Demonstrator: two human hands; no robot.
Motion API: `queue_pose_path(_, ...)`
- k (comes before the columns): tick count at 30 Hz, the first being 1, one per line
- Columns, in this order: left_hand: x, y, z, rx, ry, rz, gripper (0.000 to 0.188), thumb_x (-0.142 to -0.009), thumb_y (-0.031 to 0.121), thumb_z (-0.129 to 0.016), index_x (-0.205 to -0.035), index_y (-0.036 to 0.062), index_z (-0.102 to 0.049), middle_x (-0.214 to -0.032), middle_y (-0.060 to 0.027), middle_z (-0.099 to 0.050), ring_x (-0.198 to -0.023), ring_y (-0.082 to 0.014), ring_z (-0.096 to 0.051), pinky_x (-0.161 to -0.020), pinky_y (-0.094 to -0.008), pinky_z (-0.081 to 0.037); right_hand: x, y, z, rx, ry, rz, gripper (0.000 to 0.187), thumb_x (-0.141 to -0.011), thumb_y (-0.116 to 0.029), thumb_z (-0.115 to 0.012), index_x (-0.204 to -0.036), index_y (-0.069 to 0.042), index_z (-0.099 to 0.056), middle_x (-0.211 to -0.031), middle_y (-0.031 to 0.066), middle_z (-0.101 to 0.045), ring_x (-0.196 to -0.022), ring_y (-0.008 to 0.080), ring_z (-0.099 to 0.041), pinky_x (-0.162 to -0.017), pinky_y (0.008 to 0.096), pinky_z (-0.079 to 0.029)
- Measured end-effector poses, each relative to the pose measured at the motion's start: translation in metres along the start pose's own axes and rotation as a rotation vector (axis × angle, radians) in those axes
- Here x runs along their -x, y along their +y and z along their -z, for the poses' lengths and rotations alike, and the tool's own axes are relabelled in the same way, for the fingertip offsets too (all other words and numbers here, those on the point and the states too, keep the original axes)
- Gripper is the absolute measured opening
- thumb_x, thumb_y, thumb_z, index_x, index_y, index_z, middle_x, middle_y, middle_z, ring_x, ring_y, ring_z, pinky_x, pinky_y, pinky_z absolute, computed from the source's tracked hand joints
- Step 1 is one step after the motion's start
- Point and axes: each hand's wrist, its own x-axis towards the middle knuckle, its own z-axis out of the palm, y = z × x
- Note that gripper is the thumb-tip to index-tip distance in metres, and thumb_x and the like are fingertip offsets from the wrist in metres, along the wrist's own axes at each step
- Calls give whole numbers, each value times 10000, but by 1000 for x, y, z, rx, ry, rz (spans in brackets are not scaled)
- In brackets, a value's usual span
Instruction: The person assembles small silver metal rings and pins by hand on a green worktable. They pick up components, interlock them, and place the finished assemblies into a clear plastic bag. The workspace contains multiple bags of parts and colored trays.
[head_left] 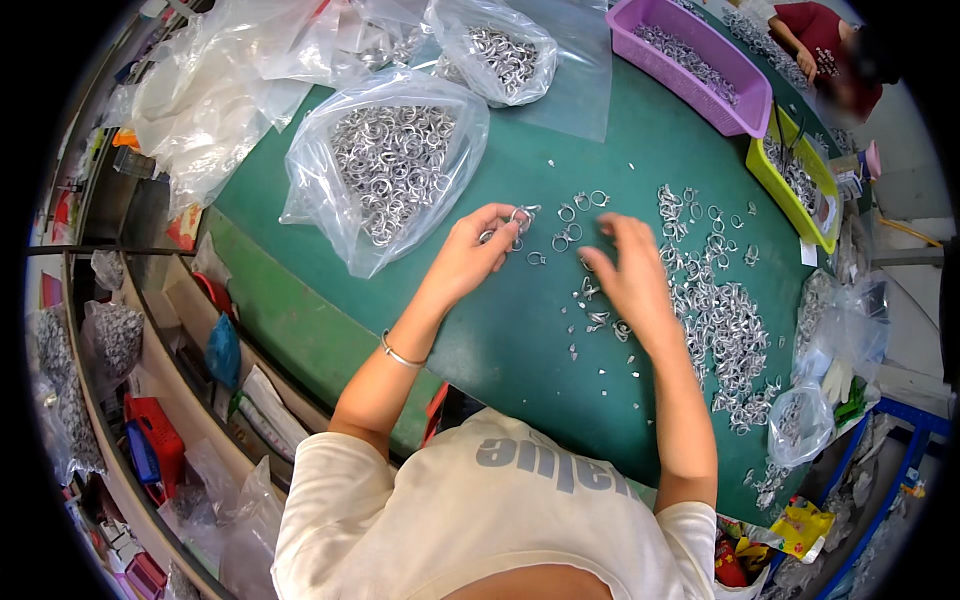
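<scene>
Silvery metal rings [522, 216] are pinched in the fingers of my left hand [477, 245], above the green tabletop. To its right, my right hand [637, 280] is open, thumb and fingers apart, with nothing visible between them. A few loose rings [567, 236] lie between the two hands. Right of my right hand spreads a large heap of rings [722, 320], running toward the table's near right edge. Small pale bits [602, 372] are scattered below my right hand. Beyond my left hand sits a clear plastic bag [300, 190], opened wide and full of rings.
A second clear bag [545, 70] of rings stands behind. At the far right are a purple basket [740, 115] and a yellow-green basket [815, 225], both holding metal pieces. Shelves [190, 410] with bags line the left. Another person [825, 50] works at the far right corner.
</scene>
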Motion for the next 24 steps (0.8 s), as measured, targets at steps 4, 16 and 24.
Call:
queue_pose_path(4, -3, -9, 0, -474, 160, -186, 229, -878, 122, -577, -1074, 4, -569, -698, -104, -577, -568, -179, -539, -537, -312, -416, -12, -2, -41, 226, -49, 15, 397, -712, -155, -740, -1013, 2, -533, -943, 155, -543, -915, 319, -555, -777, 398, -460)
queue_pose_path(16, 20, -2, -16, -903, 215, -222, 178, -796, 97, -649, -964, 53, -608, -806, -106, -623, -648, -300, -601, -584, -378, -480, 3, 30, 4, -1381, -138, -487, 259, -845, 25, -540, -1100, -7, -508, -1026, 80, -575, -867, 169, -588, -688, 271, -480)
queue_pose_path(24, 11, -11, -23, -531, 141, -360, 194, -802, 136, -664, -952, 42, -583, -857, -116, -600, -680, -338, -597, -598, -415, -477, 10, 17, -10, -110, -120, -222, 296, -716, -141, -749, -922, -17, -576, -756, 114, -552, -604, 255, -536, -589, 366, -447)
